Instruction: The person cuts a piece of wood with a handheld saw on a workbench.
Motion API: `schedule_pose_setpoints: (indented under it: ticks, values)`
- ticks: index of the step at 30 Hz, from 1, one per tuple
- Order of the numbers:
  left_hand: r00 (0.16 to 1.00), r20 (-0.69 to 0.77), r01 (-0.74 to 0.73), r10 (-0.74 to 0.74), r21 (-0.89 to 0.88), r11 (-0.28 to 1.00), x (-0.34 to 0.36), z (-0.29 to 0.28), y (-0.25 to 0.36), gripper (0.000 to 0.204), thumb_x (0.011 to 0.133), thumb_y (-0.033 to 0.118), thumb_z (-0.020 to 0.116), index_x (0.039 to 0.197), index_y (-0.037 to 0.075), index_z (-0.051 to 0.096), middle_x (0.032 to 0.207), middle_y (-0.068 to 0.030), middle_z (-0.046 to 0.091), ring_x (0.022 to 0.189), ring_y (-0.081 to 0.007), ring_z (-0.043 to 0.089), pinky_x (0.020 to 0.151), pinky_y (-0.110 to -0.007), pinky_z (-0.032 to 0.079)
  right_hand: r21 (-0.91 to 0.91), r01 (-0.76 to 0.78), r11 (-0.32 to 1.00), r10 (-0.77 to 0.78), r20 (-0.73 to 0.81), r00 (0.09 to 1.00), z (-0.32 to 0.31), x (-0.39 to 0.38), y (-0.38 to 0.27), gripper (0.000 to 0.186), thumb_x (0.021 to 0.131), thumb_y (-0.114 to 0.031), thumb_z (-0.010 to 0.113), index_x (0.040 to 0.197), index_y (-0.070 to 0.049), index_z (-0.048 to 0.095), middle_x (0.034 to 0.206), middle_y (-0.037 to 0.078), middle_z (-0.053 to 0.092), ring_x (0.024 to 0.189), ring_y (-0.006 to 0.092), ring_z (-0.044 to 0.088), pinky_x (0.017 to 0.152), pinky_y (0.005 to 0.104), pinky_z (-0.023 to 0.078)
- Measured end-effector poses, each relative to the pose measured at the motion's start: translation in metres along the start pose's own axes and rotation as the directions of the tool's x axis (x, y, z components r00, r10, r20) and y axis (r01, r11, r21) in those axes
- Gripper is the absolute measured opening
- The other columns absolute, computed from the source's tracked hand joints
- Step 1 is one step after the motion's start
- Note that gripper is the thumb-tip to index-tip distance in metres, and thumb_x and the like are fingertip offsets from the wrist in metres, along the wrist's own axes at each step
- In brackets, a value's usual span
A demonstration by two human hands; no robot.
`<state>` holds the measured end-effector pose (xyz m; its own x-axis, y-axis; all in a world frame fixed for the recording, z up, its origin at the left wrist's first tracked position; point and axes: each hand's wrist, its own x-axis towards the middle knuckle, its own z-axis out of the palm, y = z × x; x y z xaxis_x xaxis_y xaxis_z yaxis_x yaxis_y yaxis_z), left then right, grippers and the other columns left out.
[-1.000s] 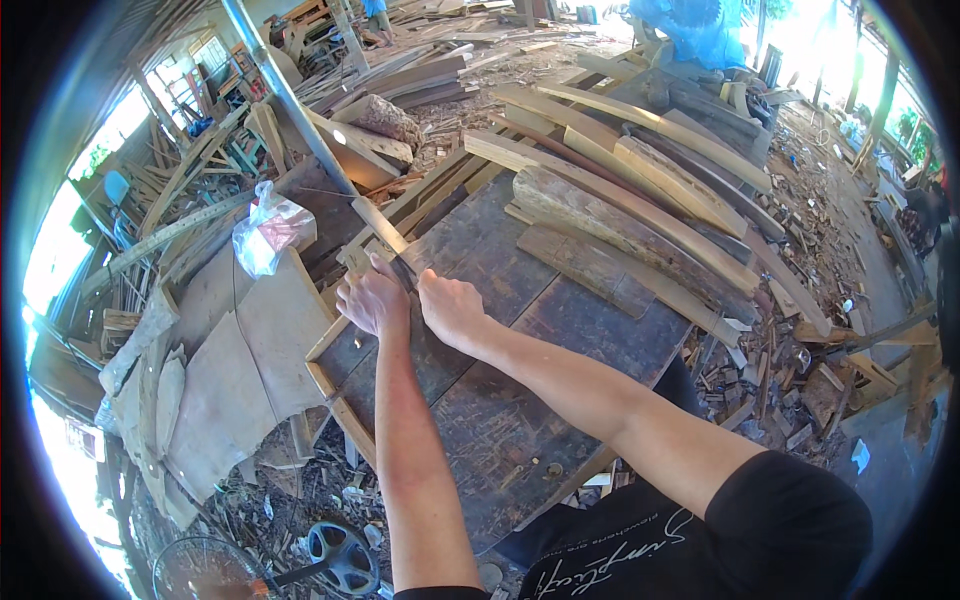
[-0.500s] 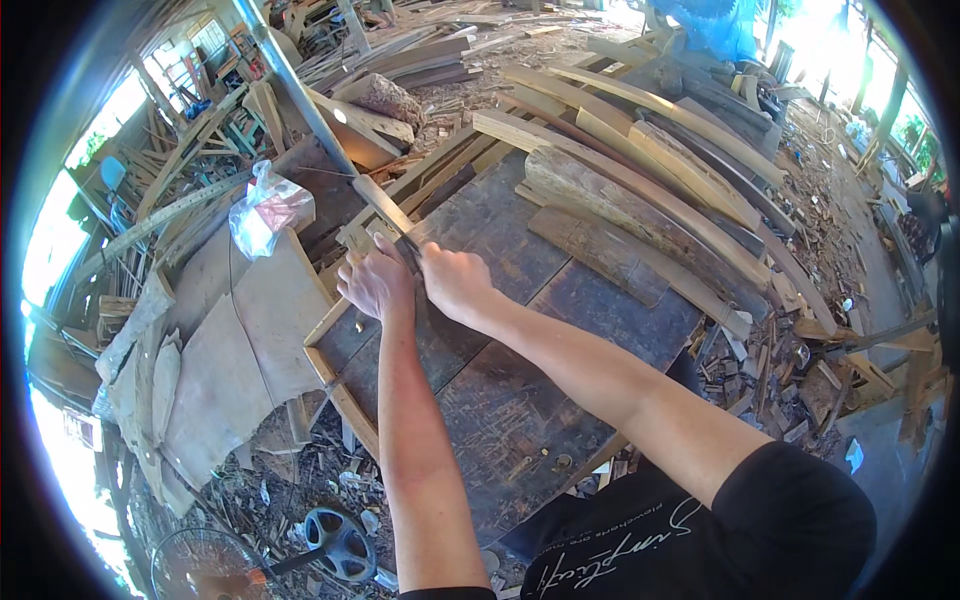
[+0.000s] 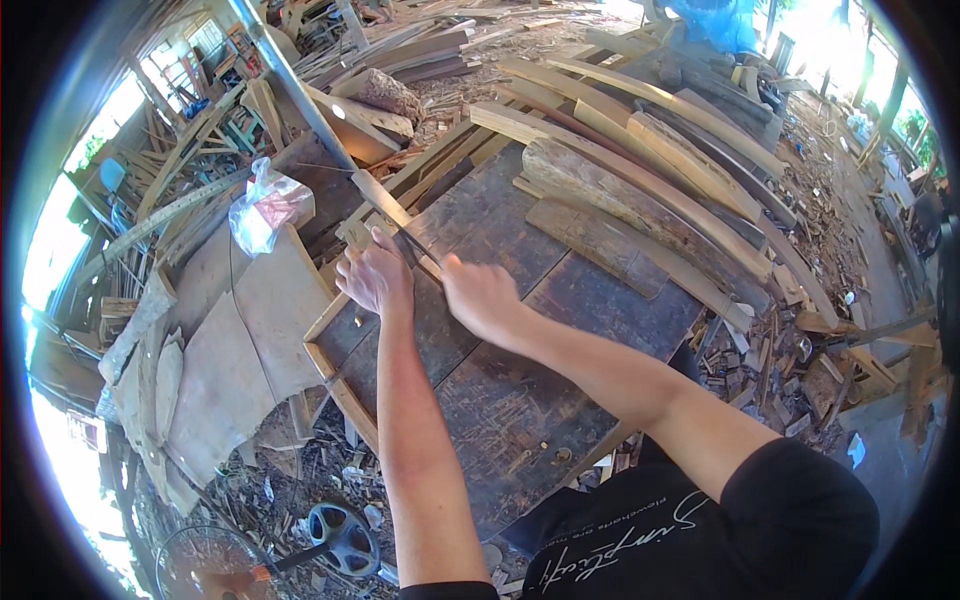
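Two hands work on one narrow wooden strip (image 3: pixel 385 208) that lies at the near-left edge of a dark workbench (image 3: pixel 560 310) and runs toward eleven o'clock. The left hand (image 3: pixel 375 278) clamps over its near end; the right hand (image 3: pixel 482 296), at three o'clock of it, is curled, grip hidden. One plastic bag (image 3: pixel 265 205) sits at ten o'clock. Curved planks (image 3: pixel 640 190) crowd the bench's far side. Both forearms stretch forward.

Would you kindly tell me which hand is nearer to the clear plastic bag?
Left. The left hand lies just right of the plastic bag; the right hand is farther right, beyond it.
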<state>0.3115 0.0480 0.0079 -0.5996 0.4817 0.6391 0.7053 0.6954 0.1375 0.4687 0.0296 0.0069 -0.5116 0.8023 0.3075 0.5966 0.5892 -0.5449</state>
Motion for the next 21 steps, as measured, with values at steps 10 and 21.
schedule_pose_setpoints:
  ticks: [10,21]
  values:
    - [0.999,0.044,0.005,-0.004,-0.022,1.0,0.002,-0.003,0.007,0.06,0.099,0.041,0.034,0.076,0.001,0.074,0.103,-0.0137,0.066,0.098,-0.0325,0.059,0.086,-0.045,0.042,0.007,-0.029,1.0,0.029,0.029,0.999,0.004,0.048,-0.02,0.011,0.09,-0.011,0.047,0.09,-0.001,0.053,0.076,0.023,0.067,0.075,0.0376,0.068,0.066,0.0483,0.053]
    - [0.998,0.059,0.009,-0.008,-0.031,0.999,0.003,-0.012,0.01,0.058,0.1,0.04,0.034,0.081,0.003,0.075,0.106,-0.0156,0.066,0.099,-0.0329,0.059,0.088,-0.045,0.042,-0.036,-0.005,0.999,0.004,-0.018,1.0,0.006,0.035,-0.016,0.01,0.088,-0.011,0.049,0.091,-0.002,0.054,0.074,0.02,0.067,0.074,0.0372,0.068,0.066,0.0469,0.053]
